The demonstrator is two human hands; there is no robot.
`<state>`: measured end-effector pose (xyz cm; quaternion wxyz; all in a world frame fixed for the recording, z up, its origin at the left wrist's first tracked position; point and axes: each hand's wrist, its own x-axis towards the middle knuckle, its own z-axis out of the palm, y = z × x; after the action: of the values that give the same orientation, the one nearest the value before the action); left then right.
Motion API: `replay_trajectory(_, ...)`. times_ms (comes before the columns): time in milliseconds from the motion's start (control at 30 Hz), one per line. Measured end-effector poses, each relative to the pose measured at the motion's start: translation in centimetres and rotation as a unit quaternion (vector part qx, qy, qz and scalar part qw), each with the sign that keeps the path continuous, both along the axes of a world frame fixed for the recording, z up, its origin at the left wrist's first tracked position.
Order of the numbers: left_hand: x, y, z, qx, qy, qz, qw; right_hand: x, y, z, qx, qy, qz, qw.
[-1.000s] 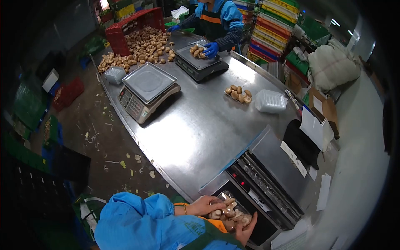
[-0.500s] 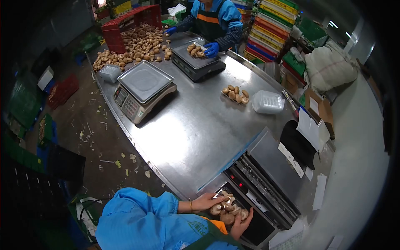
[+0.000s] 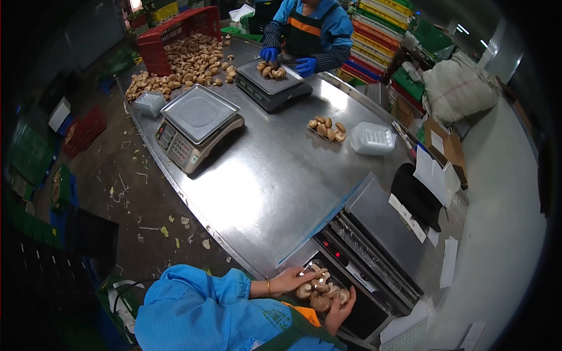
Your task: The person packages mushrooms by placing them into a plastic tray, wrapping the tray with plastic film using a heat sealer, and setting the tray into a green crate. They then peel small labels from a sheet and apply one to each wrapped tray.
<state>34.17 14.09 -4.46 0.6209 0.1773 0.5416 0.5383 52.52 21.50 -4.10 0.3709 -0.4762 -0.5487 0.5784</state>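
A pack of brown mushrooms [image 3: 320, 288], glossy as if in clear film, lies at the black wrapping machine [image 3: 366, 263] near the bottom. My left hand [image 3: 288, 281], with a bracelet at the wrist, grips the pack's left end, its fingers over the edge. At the right end my right hand [image 3: 341, 309] holds the pack, thumb and fingers curled round the mushrooms. A second tray of mushrooms [image 3: 326, 128] sits further up the steel table [image 3: 275, 175], beside stacked clear trays [image 3: 372, 138].
Across the table a co-worker [image 3: 313, 35] in blue gloves handles mushrooms on a scale [image 3: 272, 85]. Another scale [image 3: 199, 126] stands at the left. A red crate [image 3: 178, 38] lies tipped with mushrooms spilling out. Papers [image 3: 430, 175] and a carton [image 3: 445, 146] are at the right.
The co-worker's one hand has moved from the mushroom heap onto the mushrooms on the scale; the other now rests beside it. The view has shifted slightly. My hands still hold the pack.
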Motion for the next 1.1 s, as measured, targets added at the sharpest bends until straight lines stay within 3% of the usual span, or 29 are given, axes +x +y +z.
replay_trajectory(400,0.3,0.0,-1.5,0.013,0.059,0.008,0.998,-0.1,0.0,0.0,0.024,-0.004,0.006,1.000)
replay_trajectory(833,0.3,0.0,-1.8,0.024,0.026,0.001,0.999,-0.5,-0.3,0.8,0.027,-0.001,0.007,1.000)
replay_trajectory(1033,0.2,-0.1,-1.6,0.028,0.061,-0.004,0.998,-0.5,-0.4,0.8,0.015,-0.002,0.001,1.000)
replay_trajectory(1100,-0.1,-0.2,-0.9,0.009,0.016,-0.016,1.000,-0.5,-0.4,0.7,0.004,0.008,-0.004,1.000)
